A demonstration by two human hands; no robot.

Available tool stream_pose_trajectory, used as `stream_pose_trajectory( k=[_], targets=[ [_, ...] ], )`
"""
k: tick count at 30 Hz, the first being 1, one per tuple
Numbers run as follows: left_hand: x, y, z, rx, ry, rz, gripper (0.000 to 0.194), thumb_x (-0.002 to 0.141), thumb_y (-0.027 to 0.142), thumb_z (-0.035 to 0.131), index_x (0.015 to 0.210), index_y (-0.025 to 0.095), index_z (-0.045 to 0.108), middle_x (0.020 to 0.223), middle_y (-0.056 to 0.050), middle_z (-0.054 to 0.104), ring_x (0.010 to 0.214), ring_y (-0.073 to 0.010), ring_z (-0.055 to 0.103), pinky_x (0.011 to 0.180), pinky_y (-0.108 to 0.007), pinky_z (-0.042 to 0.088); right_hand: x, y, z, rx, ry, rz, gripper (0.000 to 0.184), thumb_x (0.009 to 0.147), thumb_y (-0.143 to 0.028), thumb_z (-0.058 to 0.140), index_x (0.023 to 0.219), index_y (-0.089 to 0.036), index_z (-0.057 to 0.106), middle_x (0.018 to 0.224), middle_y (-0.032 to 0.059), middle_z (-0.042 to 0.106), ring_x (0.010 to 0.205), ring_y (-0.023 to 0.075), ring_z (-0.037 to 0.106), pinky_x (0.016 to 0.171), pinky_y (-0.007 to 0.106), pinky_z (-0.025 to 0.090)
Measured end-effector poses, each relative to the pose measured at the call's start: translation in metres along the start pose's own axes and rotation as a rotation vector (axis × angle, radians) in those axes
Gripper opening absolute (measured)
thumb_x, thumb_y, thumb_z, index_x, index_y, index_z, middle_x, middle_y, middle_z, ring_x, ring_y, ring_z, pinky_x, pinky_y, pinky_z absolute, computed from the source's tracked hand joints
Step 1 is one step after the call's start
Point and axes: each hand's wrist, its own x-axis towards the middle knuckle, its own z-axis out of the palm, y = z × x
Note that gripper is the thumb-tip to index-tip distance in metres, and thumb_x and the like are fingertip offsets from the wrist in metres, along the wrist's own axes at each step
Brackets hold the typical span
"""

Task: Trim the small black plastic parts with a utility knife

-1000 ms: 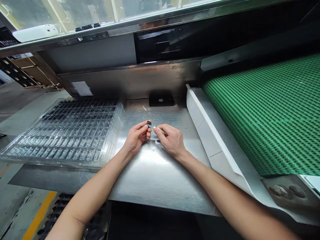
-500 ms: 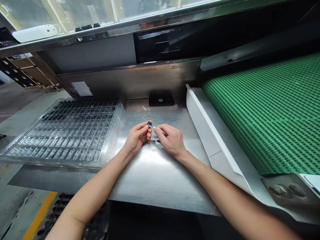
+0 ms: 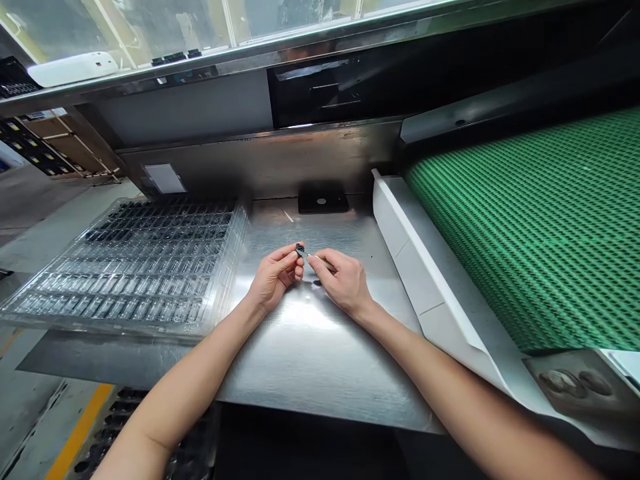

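Observation:
My left hand pinches a small black part between thumb and fingertips, just above the steel worktable. My right hand is closed around a thin light-coloured stick-like tool whose tip touches the black part. The two hands meet at the middle of the table, fingertips nearly touching. What the tool is exactly I cannot make out.
A clear plastic tray with several rows of small dark parts lies at the left. A white guide wall borders a green mesh conveyor belt at the right. A black block sits at the table's back.
Almost nothing: both hands stay together at the table's middle, with the black part shifted very slightly between the fingertips.

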Motion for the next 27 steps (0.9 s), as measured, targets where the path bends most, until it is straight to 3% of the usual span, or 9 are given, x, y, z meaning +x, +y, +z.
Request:
stream_pose_trajectory(
  k=[27],
  targets=[
    [0.0016, 0.0, -0.0023, -0.003, -0.003, -0.012, 0.051, 0.077, 0.028, 0.098, 0.121, 0.012, 0.08, 0.083, -0.004, 0.072, 0.066, -0.0097, 0.065, 0.063, -0.02, 0.053, -0.001, 0.0039, 0.0012, -0.037, 0.014, -0.005, 0.042, 0.112, -0.055, 0.055, 0.089, -0.024, 0.072, 0.082, 0.0034, 0.072, 0.074, 0.0205, 0.064, 0.071, 0.034, 0.042]
  ],
)
